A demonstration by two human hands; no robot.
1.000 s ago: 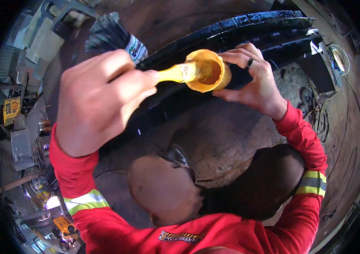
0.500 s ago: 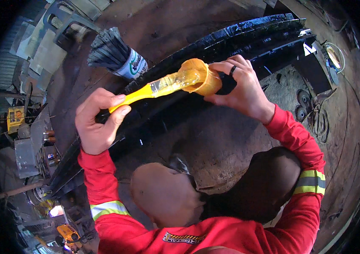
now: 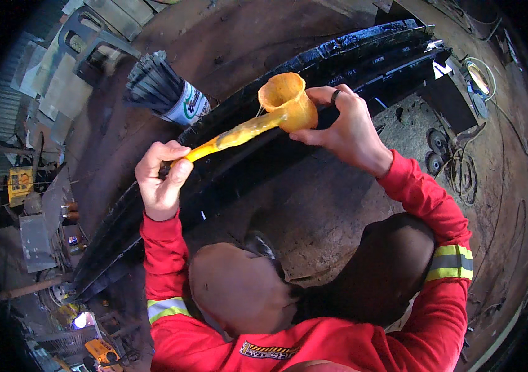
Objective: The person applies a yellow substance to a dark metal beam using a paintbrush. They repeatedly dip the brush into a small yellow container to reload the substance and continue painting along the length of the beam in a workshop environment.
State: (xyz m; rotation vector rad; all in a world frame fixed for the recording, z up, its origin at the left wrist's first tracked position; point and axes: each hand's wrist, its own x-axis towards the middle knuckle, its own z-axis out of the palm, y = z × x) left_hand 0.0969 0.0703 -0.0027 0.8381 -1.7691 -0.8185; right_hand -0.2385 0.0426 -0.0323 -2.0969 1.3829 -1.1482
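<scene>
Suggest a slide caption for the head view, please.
Left grip holds a yellow brush at the outer side of a yellow cup in the right grip, over a black structure.

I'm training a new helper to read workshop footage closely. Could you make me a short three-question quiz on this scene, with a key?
1. Multiple choice: what does the left hand hold?
A) a steel hammer
B) a flat paintbrush with a yellow handle
C) a blue plastic funnel

2. True or false: in the picture, the round white bucket of long grey strips stands to the left of the rough-rimmed orange-yellow cup.

3. Fill in the gap: the right hand wears a black ____ on one finger.

Key: 1. B; 2. True; 3. ring
</scene>
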